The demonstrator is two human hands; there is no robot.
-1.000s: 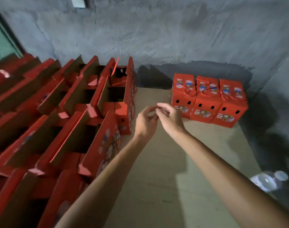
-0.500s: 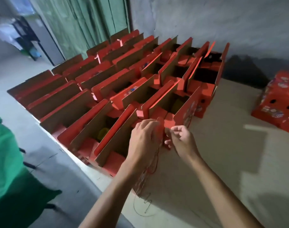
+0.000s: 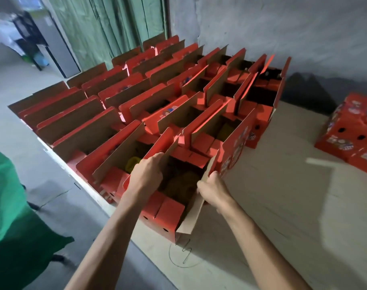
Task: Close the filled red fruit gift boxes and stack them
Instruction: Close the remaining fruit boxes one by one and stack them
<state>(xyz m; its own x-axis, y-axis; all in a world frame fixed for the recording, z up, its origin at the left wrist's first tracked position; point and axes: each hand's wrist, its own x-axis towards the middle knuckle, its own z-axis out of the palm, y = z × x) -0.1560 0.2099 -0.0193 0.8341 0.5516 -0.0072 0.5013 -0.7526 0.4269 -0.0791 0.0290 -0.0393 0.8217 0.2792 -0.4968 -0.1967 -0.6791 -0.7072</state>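
Several open red gift boxes (image 3: 178,105) stand in rows on a low platform, tall lid flaps upright. The nearest open box (image 3: 170,214) holds yellow fruit (image 3: 184,185) in its dark inside. My left hand (image 3: 147,174) grips the top edge of this box's left lid flap. My right hand (image 3: 214,189) grips its right lid flap, whose brown inner face is turned toward me. Closed red boxes (image 3: 349,139) with printed tops sit in a row at the far right.
Brown cardboard sheeting (image 3: 283,206) covers the platform right of the open boxes. A thin wire handle (image 3: 184,254) lies by the near box's corner. A green cloth (image 3: 13,206) fills the lower left. A green curtain (image 3: 107,28) and grey wall stand behind.
My view swung from the closed boxes to the open rows. Both hands dropped from pinching something thin in mid-air onto the two lid flaps of the nearest open box.
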